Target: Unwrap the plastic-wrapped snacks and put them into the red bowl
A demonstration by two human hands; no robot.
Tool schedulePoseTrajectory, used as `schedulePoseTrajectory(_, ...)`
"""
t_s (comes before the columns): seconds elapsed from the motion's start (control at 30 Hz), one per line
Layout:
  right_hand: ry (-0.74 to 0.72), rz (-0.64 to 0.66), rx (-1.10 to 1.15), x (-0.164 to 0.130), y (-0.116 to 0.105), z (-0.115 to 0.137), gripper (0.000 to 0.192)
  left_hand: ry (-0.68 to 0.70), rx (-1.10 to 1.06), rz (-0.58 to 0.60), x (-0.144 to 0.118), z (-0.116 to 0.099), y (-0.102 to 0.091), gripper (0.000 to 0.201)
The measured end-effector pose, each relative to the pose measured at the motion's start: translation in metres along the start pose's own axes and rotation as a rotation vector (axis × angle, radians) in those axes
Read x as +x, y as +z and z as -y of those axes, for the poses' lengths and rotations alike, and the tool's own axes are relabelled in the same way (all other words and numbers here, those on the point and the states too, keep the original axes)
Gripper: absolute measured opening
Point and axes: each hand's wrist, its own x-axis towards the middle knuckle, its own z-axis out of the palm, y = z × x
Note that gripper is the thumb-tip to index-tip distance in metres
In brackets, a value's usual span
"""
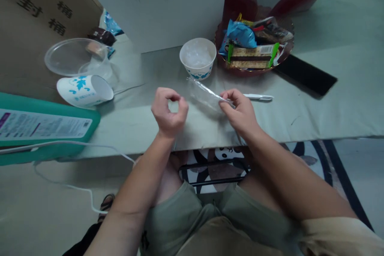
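Observation:
Between the thumb and fingers of my right hand (237, 108) is one end of a clear plastic wrapper (207, 95), which stretches left over the cloth. My left hand (169, 111) is closed in a pinch, thumb and index making a ring. Whether anything small sits in that pinch, I cannot make out. Just beyond the wrapper stands a paper cup (201, 73) with blue leaf prints and crumpled clear plastic inside. A white pen-like stick (260, 97) lies on the table to the right of my right hand.
A second paper cup (81, 89) lies on its side at left, near a clear plastic tub (72, 58) and a green jug (87, 114). Behind are a snack bowl (240, 71), a black phone-like slab (309, 75) and cartons (180, 8). A white cable (105, 145) crosses the table edge.

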Motion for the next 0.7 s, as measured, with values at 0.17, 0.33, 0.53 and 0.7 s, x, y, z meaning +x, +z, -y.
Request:
schedulePoseTrajectory(0.17,0.010,0.143,0.236,-0.007,0.007,0.010,0.015,-0.225,-0.311,0.412,-0.017,-0.023,0.020,0.044)
schedulePoseTrajectory(0.33,0.365,0.330,0.776,-0.006,0.008,0.019,0.027,-0.648,-0.677,0.493,-0.018,-0.018,0.030,0.049)
schedulePoseTrajectory(0.53,0.295,0.044,0.467,0.010,0.000,0.010,0.020,-0.711,-0.325,0.116,0.010,-0.004,0.015,0.015)
schedulePoseTrajectory(0.7,0.181,0.078,0.283,0.019,0.000,0.009,0.017,-0.465,0.056,-0.071,0.045,-0.006,0.006,0.025)
